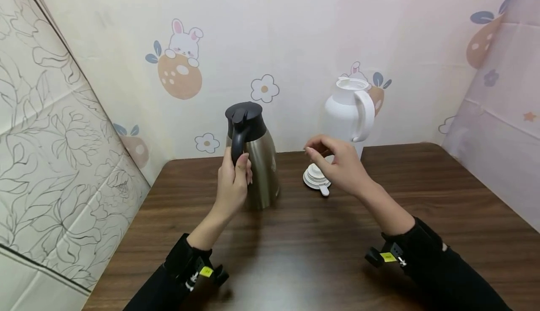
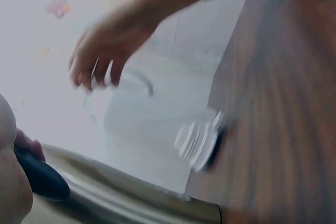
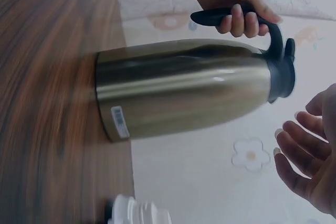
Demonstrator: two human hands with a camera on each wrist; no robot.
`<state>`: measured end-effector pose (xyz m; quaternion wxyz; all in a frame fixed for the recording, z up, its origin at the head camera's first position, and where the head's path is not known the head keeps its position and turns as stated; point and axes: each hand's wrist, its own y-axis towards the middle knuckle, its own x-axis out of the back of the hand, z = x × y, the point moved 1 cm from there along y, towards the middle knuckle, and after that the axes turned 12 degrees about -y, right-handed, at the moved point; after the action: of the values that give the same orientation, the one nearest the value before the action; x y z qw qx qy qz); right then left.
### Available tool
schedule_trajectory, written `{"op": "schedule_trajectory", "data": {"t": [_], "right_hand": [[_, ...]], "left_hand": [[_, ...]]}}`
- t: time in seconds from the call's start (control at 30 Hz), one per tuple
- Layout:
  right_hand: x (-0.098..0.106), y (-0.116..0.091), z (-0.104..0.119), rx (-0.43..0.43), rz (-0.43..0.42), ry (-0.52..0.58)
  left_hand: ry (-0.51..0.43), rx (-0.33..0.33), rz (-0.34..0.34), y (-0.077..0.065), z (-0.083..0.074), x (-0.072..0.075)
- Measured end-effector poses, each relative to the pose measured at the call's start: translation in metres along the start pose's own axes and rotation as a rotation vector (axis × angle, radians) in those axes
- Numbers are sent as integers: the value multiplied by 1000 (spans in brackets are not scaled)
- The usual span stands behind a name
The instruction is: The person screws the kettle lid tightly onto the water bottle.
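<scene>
My left hand [image 1: 231, 179] grips the black handle [image 1: 238, 144] of a gold-toned steel thermos jug [image 1: 262, 177] with a black lid [image 1: 244, 111]. The jug stands upright at the table's back; whether its base touches the wood I cannot tell. My right hand [image 1: 343, 163] hovers to the right, its fingers loosely bent with nothing in them. Just below and left of it, a white stopper lid [image 1: 314, 177] lies on the table, also seen as a white ringed lid [image 2: 197, 142] in the left wrist view. Behind the right hand is a white jug [image 1: 343, 114], its lower part hidden.
A brown wood-grain table [image 1: 287, 254] reaches back to a wall cloth [image 1: 287, 29] printed with rabbits and flowers. A flower-line panel [image 1: 63, 161] stands along the left side. Black wrist cameras sit on both sleeves.
</scene>
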<state>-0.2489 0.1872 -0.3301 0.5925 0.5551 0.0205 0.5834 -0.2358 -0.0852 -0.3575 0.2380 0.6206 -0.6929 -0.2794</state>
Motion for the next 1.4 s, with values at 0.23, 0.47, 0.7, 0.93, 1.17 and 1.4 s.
{"op": "schedule_trajectory", "data": {"t": [0.23, 0.47, 0.7, 0.93, 1.17, 1.4], "right_hand": [[22, -5, -15, -46, -9, -88], [38, -4, -23, -61, -84, -128], [52, 0, -29, -75, -148, -146], [63, 2, -35, -109, -201, -134], [67, 1, -39, -174, -289, -149], [74, 6, -52, -364, -503, -174]], "left_hand": [[39, 10, -45, 32, 28, 11], [72, 19, -93, 58, 53, 26], [73, 51, -95, 75, 59, 47], [62, 88, -103, 73, 51, 59], [73, 71, -117, 73, 69, 61], [57, 26, -146, 71, 63, 59]]}}
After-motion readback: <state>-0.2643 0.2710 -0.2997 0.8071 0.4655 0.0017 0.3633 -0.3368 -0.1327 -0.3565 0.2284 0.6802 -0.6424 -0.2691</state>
